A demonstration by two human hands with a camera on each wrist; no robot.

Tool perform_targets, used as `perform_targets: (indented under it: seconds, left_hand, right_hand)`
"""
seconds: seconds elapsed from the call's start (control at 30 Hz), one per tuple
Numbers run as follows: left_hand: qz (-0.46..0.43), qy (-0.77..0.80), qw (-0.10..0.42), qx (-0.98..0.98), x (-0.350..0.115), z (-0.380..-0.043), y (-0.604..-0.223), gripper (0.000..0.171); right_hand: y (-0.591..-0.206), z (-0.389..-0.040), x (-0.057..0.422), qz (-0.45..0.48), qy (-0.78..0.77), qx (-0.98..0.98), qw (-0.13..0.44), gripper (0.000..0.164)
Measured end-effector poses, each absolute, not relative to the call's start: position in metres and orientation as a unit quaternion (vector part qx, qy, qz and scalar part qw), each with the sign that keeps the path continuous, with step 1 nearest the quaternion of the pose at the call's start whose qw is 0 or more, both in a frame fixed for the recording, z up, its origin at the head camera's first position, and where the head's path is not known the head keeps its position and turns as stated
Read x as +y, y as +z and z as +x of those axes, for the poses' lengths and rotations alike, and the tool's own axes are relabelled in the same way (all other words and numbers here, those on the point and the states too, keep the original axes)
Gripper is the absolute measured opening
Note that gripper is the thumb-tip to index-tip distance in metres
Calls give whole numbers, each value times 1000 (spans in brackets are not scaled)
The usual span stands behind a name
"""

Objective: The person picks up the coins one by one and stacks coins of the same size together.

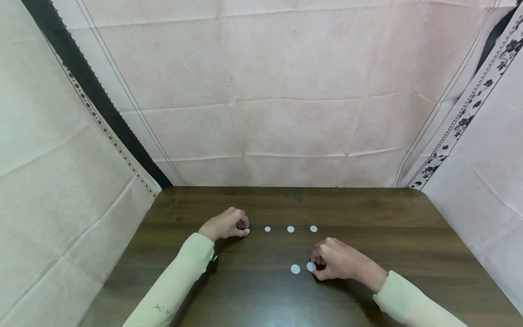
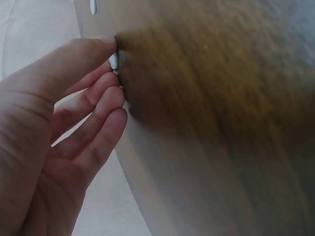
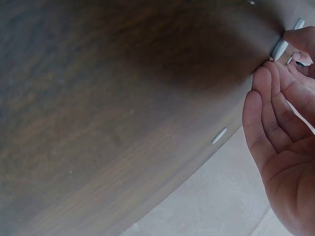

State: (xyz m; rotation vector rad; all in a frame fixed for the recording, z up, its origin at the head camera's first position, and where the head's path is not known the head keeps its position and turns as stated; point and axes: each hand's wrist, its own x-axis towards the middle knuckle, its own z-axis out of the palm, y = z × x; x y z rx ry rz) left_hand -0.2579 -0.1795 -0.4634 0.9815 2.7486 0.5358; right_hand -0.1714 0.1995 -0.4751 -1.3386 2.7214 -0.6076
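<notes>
My left hand (image 1: 229,223) rests low over the table at the left end of a row of white discs, pinching a small white disc (image 1: 247,231) between thumb and fingers. The left wrist view shows that disc (image 2: 114,61) edge-on at the tabletop, partly hidden by the thumb. Nearer the front, my right hand (image 1: 337,259) pinches a larger white disc (image 1: 311,266) by its right side. Just left of this one lies another white disc (image 1: 295,269), flat on the wood. In the right wrist view, the pinched disc (image 3: 280,49) stands out between thumb and fingertips.
Three more white discs, the left one (image 1: 267,229), the middle one (image 1: 290,229) and the right one (image 1: 313,228), lie spaced in line to the right of my left hand. The brown wooden table (image 1: 367,213) ends at a pale cloth backdrop (image 1: 286,113), with cloth on both sides.
</notes>
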Motion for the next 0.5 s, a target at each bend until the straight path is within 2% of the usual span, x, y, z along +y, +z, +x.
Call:
perform_targets:
  seconds: [0.5]
  left_hand:
    - [326, 195, 85, 921, -181, -257, -472, 6]
  right_hand:
    - [-475, -170, 199, -430, -189, 883, 20, 10]
